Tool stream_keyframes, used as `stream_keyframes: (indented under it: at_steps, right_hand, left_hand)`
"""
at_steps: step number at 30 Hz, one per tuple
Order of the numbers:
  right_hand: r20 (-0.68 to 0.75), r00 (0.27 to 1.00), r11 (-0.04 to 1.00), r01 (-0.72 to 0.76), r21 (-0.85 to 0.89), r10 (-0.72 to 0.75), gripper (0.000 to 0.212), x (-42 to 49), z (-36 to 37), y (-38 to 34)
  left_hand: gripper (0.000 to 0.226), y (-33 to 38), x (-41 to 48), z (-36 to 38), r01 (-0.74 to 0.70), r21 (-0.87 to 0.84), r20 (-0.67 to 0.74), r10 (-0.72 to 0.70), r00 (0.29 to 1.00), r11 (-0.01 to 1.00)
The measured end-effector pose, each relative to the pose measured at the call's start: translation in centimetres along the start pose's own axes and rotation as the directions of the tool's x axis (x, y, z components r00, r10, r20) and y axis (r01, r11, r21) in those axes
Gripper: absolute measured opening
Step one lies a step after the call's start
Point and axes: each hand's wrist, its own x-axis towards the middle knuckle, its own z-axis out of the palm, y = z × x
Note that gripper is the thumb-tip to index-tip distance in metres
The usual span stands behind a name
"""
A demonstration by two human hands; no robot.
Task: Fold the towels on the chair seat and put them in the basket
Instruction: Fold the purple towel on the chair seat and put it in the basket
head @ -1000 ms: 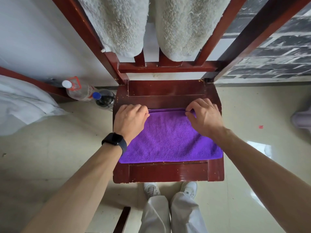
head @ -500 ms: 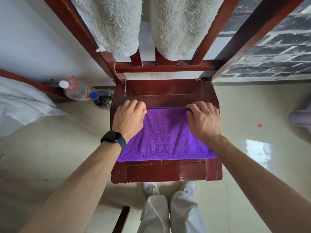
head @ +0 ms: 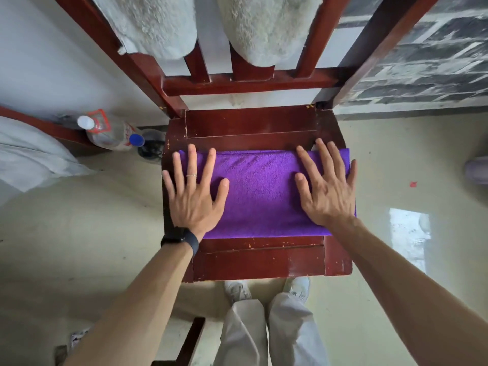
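A purple towel [head: 260,194] lies folded flat on the red-brown wooden chair seat [head: 250,125]. My left hand [head: 194,194] presses flat on the towel's left end, fingers spread and straight, a ring on one finger and a black watch at the wrist. On the right end lies my right hand [head: 327,188], flat with its fingers spread, reaching the towel's right edge. Two white fluffy towels [head: 264,25] hang over the chair back. No basket is in view.
Two plastic bottles [head: 111,130] stand on the floor left of the chair, by a white cloth [head: 29,157]. A dark wooden piece [head: 190,342] lies on the floor near my feet [head: 237,289]. Pale tiled floor surrounds the chair.
Both hands have let go of the towel's far edge, where their fingers were curled, and now lie flat with spread fingers on the folded towel. The camera has moved closer.
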Motion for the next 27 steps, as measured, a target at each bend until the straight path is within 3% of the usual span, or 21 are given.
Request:
stream_keyframes:
  at_steps: [3,6,8,10,13,15,17,19,21,23,25,27]
  right_hand:
    - [-0.051,0.994,0.995,-0.091,0.031,0.092,0.051,-2.7,-0.8,-0.3]
    - [-0.001,0.973,0.971,-0.228,0.064,0.229,0.050,-7.5,-1.9,-0.4]
    - [0.115,0.932,0.929,-0.356,0.099,0.344,0.048,-10.3,-2.3,-0.9]
    - [0.334,0.840,0.854,-0.497,0.153,0.428,0.045,-12.3,-2.5,-1.6]
    - [0.550,0.716,0.719,-0.641,0.270,0.431,0.046,-14.2,-3.1,-2.5]
    - [0.589,0.699,0.675,-0.663,0.324,0.405,0.046,-15.1,-3.5,-2.7]
    - [0.621,0.685,0.661,-0.671,0.335,0.381,0.043,-15.6,-3.7,-2.8]
    - [0.630,0.685,0.665,-0.666,0.339,0.365,0.035,-15.9,-3.7,-2.6]
    - [0.627,0.696,0.673,-0.652,0.348,0.350,0.032,-16.1,-3.7,-2.5]
    - [0.646,0.686,0.674,-0.653,0.344,0.335,0.033,-15.9,-3.7,-2.2]
    - [0.684,0.654,0.662,-0.673,0.330,0.324,0.034,-15.7,-3.7,-1.8]
    - [0.712,0.624,0.635,-0.700,0.325,0.323,0.033,-15.8,-3.6,-1.3]
  left_hand:
    - [0.070,-0.5,1.1,-0.5,-0.125,0.002,0.010,0.125,0.992,0.992]
    - [0.067,-0.1,3.8,-1.8,-0.349,0.120,0.077,0.342,0.937,0.929]
    - [0.062,2.2,5.1,-3.0,-0.458,0.158,0.076,0.451,0.889,0.875]
    - [0.064,5.6,5.0,-4.1,-0.457,0.118,0.053,0.454,0.890,0.882]
    - [0.072,9.2,1.0,-4.5,-0.159,-0.073,0.018,0.161,0.987,0.985]
    - [0.071,9.6,-4.1,-4.1,0.136,-0.284,0.001,-0.141,0.990,0.949]
    - [0.061,9.2,-9.9,-3.4,0.383,-0.482,-0.009,-0.441,0.897,0.788]
    - [0.054,8.7,-15.2,-2.9,0.617,-0.607,0.177,-0.672,0.719,0.501]
    - [0.054,8.1,-18.7,-2.0,0.789,-0.569,0.467,-0.700,0.541,0.230]
    - [0.057,7.7,-19.9,-1.5,0.885,-0.463,0.699,-0.595,0.397,0.047]
    - [0.045,7.0,-19.7,-1.4,0.887,-0.461,0.786,-0.472,0.399,-0.019]
    - [0.015,6.0,-19.6,-1.7,0.888,-0.454,0.795,-0.417,0.440,0.072]
